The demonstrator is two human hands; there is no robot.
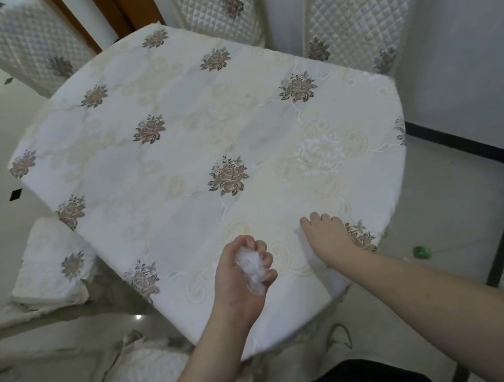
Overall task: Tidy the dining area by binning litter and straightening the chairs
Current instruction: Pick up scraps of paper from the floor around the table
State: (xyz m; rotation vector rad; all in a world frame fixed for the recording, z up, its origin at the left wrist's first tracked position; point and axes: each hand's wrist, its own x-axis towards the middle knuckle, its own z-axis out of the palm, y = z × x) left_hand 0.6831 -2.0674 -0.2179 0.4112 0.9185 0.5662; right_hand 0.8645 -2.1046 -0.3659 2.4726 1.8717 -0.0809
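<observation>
I've got the left hand (242, 273) clenched round a crumpled white wad (249, 275) of litter, light and squashy, while the right hand (328, 238) lies flat and released on a white tissue (327, 272) just beneath it on the worktop (172, 143); thin, tear-prone, so pinch mid-sheet.

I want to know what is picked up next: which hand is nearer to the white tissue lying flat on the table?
The right hand: it lies on the flat white tissue itself. The left hand is beside it, apart, closed on a crumpled white wad.
</observation>
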